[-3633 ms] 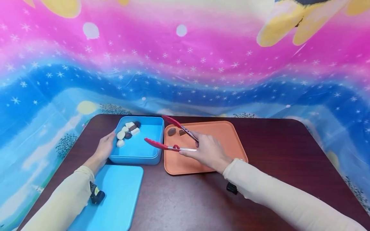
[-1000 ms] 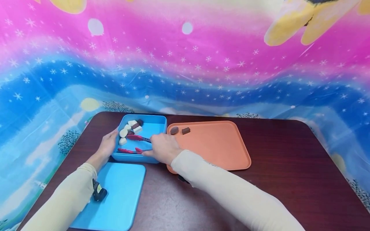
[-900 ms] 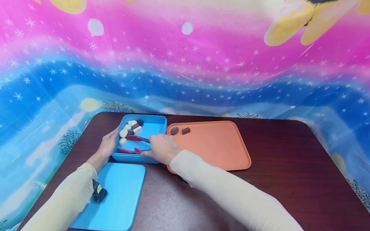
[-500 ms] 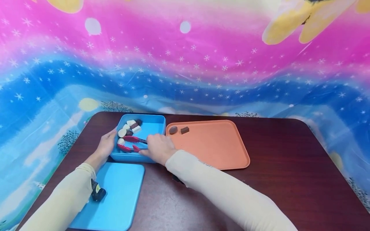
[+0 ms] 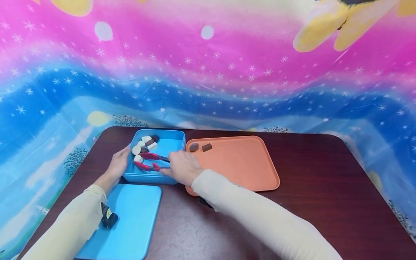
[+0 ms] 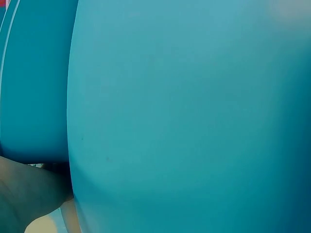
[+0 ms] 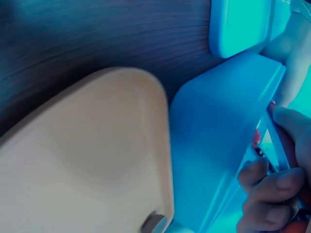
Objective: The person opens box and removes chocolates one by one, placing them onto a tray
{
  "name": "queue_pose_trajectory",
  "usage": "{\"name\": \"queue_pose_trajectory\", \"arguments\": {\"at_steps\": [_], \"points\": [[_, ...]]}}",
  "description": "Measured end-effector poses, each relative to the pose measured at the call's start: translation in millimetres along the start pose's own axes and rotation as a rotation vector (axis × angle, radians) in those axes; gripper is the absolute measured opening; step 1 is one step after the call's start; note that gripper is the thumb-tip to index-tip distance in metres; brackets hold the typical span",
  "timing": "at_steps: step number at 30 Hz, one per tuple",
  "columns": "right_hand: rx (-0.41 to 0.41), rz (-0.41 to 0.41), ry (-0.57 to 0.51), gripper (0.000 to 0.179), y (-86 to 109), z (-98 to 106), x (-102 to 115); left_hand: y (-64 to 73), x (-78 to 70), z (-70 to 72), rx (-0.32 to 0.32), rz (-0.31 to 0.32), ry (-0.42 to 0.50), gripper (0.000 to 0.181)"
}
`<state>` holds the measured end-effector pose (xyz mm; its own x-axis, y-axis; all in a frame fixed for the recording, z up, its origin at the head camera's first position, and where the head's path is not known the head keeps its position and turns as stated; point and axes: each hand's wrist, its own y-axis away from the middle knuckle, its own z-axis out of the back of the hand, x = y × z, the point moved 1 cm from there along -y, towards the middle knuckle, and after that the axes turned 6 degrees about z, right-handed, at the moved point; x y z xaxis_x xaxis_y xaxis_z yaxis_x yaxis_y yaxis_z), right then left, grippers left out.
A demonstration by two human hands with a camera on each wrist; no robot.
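Holding the red-tipped tongs [image 5: 150, 156] in the right hand [image 5: 185, 167], fingers curled round the handles. Tips are part spread, down in the blue box [image 5: 146, 178], left of frame centre. Nearest target is the white piece [image 5: 138, 158] by the box's left wall, at the upper tip. Can't tell if either tip touches it; no pinch visible. Left hand [image 5: 117, 164] lies against the outer left wall, fingers fairly straight, bracing it.

Risks, my read:
- Uneven squeeze: rounded piece could squirt out or roll into the pile [image 5: 150, 142] behind it.
- Lower tip sits close to the front wall, could snag the rim on lift.
- Left hand slack: box could slide into the orange tray [image 5: 240, 166] just beside it.

Tray carries a brown oval [image 5: 194, 147] and a brown block [image 5: 207, 147], upper-left corner.

Surface: dark reddish-brown table [image 5: 325, 180], slight sheen lower centre. Flat blue lid [image 5: 133, 220] on it, lower left. Room: printed cloth [image 5: 208, 72], pink over blue with snowflakes, hangs behind and wraps both sides; nothing of the room shows past it.
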<state>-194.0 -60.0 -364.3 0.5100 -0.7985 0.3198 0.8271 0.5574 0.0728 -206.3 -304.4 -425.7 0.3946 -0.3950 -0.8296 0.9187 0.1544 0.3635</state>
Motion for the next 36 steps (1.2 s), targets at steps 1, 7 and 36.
{"name": "queue_pose_trajectory", "arguments": {"at_steps": [1, 7, 36], "points": [[-0.003, -0.002, -0.012, 0.043, 1.3, 0.2, -2.1, 0.3, -0.1, -0.3, 0.001, -0.001, -0.001, 0.062], [-0.028, 0.006, -0.049, 0.036, 13.3, -0.4, -12.2, 0.0, 0.1, -1.3, 0.002, -0.004, -0.006, 0.061], [-0.105, 0.027, -0.204, 0.045, 59.4, 22.2, -42.0, 2.5, 1.5, -1.5, 0.023, -0.010, 0.003, 0.062]]}}
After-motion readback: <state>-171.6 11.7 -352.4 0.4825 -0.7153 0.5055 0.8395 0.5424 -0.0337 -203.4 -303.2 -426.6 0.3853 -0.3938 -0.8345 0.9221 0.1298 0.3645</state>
